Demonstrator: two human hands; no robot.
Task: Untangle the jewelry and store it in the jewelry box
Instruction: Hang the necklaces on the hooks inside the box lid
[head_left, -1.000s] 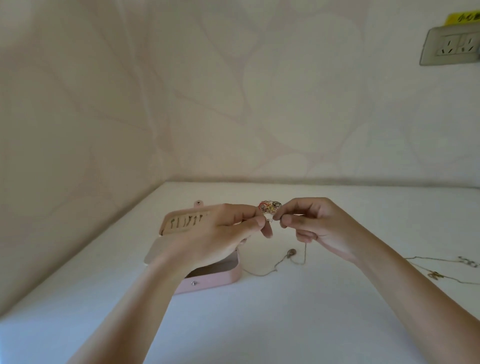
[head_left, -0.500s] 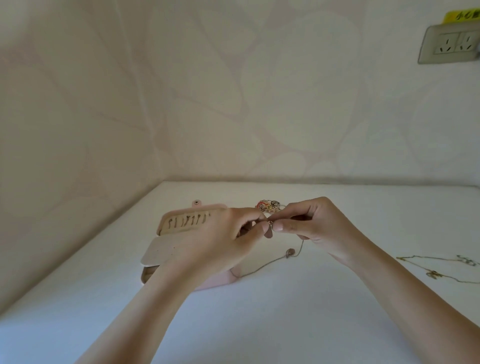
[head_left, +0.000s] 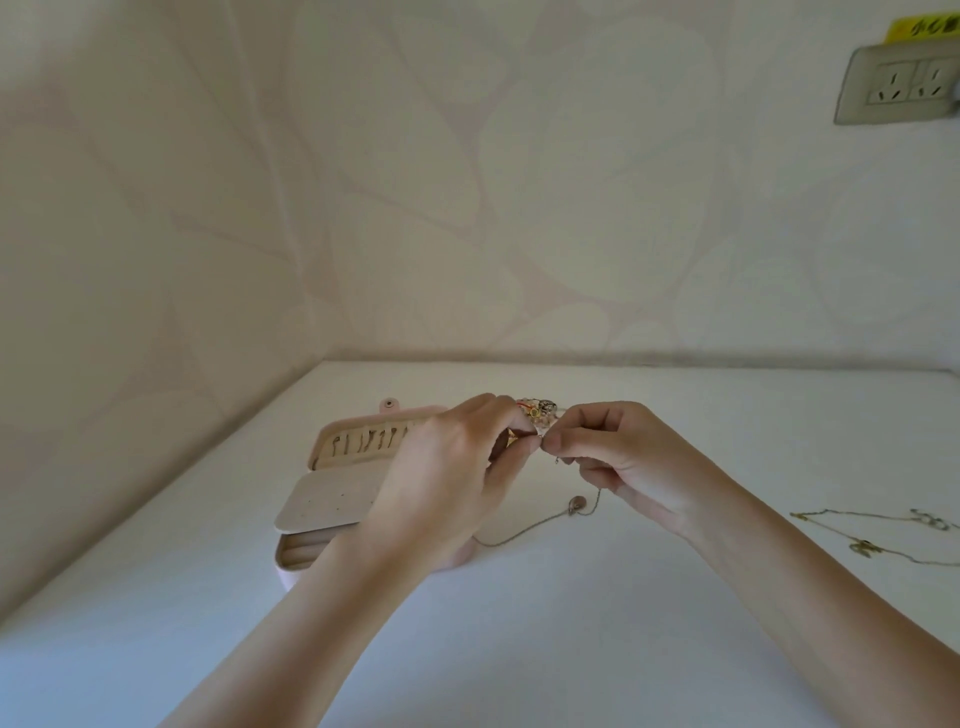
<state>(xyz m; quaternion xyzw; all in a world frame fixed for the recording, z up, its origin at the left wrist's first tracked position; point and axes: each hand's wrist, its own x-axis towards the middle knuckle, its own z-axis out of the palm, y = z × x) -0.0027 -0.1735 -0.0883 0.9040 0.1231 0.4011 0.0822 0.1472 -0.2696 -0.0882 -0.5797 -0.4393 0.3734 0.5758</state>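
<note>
Above the table (head_left: 519, 649) | left hand (head_left: 447, 478) and right hand (head_left: 623, 457) each pinched the tangled jewelry (head_left: 537, 410) | chain (head_left: 524, 532) with pendant (head_left: 575, 503) hung below right hand | jewelry box (head_left: 332, 499) lay open under left hand.

Two hands (head_left: 452, 483) (head_left: 628, 462), one jewelry box (head_left: 332, 501), one dangling chain (head_left: 524, 534), one socket (head_left: 898, 85)

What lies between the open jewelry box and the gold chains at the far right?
Head view: a thin chain with a small pendant hangs from the right hand down to the table; the right forearm crosses above.
</note>
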